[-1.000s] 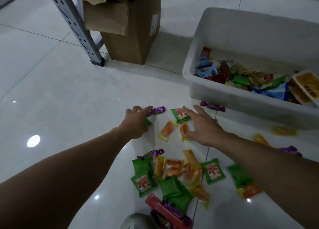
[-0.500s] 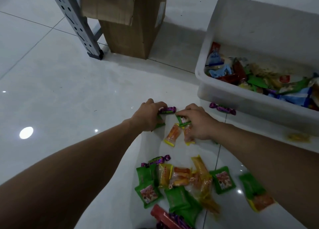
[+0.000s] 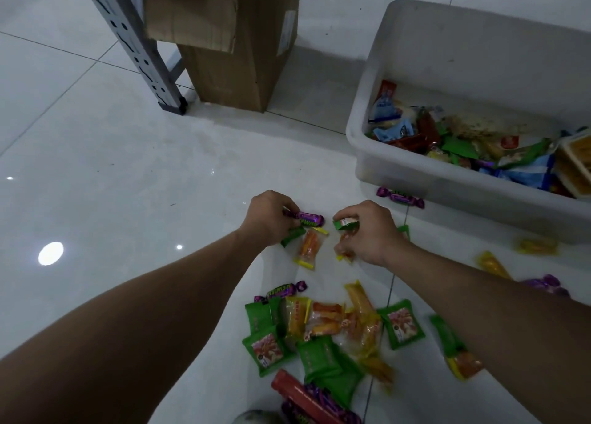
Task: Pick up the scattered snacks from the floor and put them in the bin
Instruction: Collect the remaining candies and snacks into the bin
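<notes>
On the white tiled floor my left hand (image 3: 267, 217) grips a purple candy (image 3: 307, 218) and a green packet (image 3: 292, 234) under its fingers. My right hand (image 3: 367, 231) holds a green packet (image 3: 345, 223) at its fingertips and an orange snack (image 3: 344, 251) beneath the palm. Between the two hands lies an orange wrapped snack (image 3: 308, 247). The white bin (image 3: 415, 72) stands at the right, partly filled with snacks. A pile of green, orange and purple snacks (image 3: 329, 327) lies nearer to me.
A cardboard box (image 3: 240, 56) and a grey metal shelf leg (image 3: 134, 46) stand at the back left. A purple candy (image 3: 399, 196) lies against the bin's front wall. More yellow and purple snacks (image 3: 492, 263) lie to the right, beyond my right forearm.
Both hands went from flat and reaching to curled round snacks. The view shifted left, and the bin moved to the right of the frame.
</notes>
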`<state>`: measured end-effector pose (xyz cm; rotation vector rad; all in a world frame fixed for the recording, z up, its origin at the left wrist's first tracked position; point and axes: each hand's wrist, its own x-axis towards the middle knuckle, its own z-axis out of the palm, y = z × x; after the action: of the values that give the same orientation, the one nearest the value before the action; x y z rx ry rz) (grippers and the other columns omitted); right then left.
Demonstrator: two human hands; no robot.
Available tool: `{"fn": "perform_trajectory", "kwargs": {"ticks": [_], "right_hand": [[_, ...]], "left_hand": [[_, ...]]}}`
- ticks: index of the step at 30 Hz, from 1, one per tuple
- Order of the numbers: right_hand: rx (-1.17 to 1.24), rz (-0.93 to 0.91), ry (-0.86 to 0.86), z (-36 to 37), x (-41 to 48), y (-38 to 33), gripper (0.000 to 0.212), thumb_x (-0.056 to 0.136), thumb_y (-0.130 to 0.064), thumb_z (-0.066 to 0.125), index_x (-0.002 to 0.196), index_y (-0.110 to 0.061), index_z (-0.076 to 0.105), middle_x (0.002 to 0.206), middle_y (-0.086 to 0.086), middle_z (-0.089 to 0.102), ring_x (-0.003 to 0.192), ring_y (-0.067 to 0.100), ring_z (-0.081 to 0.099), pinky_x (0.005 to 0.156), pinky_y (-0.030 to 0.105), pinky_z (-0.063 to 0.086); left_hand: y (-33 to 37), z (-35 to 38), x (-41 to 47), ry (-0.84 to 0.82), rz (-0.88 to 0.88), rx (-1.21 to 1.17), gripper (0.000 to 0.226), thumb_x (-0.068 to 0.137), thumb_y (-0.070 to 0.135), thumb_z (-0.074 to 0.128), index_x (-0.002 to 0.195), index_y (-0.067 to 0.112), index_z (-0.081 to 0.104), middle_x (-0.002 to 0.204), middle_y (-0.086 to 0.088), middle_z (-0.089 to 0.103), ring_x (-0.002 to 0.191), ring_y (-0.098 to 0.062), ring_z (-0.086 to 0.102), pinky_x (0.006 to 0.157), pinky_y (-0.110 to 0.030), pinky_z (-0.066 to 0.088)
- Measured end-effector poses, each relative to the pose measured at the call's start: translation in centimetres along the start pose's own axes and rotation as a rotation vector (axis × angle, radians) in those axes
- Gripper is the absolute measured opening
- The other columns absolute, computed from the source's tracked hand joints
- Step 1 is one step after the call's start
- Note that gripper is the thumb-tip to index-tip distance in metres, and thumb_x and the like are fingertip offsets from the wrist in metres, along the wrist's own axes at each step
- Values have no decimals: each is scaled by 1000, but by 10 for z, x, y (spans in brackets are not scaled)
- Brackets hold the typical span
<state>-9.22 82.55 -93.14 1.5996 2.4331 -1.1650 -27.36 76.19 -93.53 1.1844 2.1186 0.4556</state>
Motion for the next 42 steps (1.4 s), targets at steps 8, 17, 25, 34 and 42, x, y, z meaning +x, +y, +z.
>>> {"fn": "perform_trajectory", "kwargs": {"ticks": [8, 17, 25, 34, 42], "right_hand": [[57, -72, 22, -26, -28, 3, 63, 56, -8, 92, 114, -15, 70, 115, 4, 65, 90, 12, 62, 74, 18, 47], [105, -184, 66, -75, -74, -2, 62, 58, -10, 91, 116, -16, 69, 109, -2, 63, 87, 7, 56, 71, 15, 44], [183, -223, 258, -161, -100, -12, 67, 54, -11, 92, 117, -16, 69, 120, 3, 66, 105, 15, 61, 79, 17, 44], [443, -124, 458, -247, -118, 13, 64, 58, -11, 91, 117, -16, 67, 125, 4, 63, 112, 19, 58, 95, 26, 48], [471, -21, 484, -264, -109, 46, 63, 64, -9, 88, 122, -13, 64, 131, 7, 58, 119, 23, 54, 100, 29, 47]], "left_hand": [[11, 5, -29, 117, -203, -295, 8, 79, 7, 75, 83, 12, 70, 89, -9, 65, 80, -20, 58, 71, -29, 53], [48, 2, -78, 296, -171, -562, 7, 79, 4, 74, 85, 7, 72, 74, -3, 65, 69, -15, 59, 60, -21, 47], [129, -28, -118, 381, -24, -682, 8, 80, 2, 72, 78, 9, 69, 73, -6, 62, 70, -16, 56, 65, -30, 49], [243, -60, -111, 384, 96, -652, 8, 82, 5, 71, 78, 8, 66, 73, -2, 62, 68, -13, 59, 61, -20, 54], [303, -9, -68, 270, 138, -703, 11, 82, 5, 72, 74, 10, 66, 83, -10, 68, 76, -21, 67, 70, -29, 57]]}}
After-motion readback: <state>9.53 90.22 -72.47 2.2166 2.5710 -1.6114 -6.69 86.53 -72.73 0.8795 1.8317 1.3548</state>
